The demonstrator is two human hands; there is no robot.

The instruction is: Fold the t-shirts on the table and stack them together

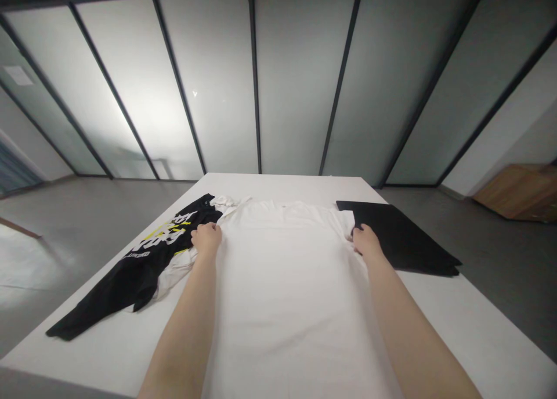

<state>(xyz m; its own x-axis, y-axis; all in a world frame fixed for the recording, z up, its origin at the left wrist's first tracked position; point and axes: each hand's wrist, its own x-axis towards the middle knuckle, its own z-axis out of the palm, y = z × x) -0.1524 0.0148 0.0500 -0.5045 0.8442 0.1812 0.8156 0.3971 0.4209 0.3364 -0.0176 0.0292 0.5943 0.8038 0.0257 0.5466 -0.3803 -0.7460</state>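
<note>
A white T-shirt (282, 283) lies spread on the white table in front of me, its collar toward the far end and its lower part running out of the bottom of the view. With curled fingers, my left hand (206, 237) grips the shirt's left side just below the sleeve. On the opposite side, my right hand (366, 240) is closed on the cloth beside the right sleeve. Some fingertips of both hands are hidden. Next to my left hand lies a crumpled black garment (143, 265) with white and yellow lettering, white cloth bunched along it.
A flat black panel (400, 236), seemingly layered, rests on the table (282, 184) to the right, its corner near the right edge. Frosted glass partitions (300, 80) with dark frames stand behind the table. A wooden piece (517, 191) is on the floor at far right.
</note>
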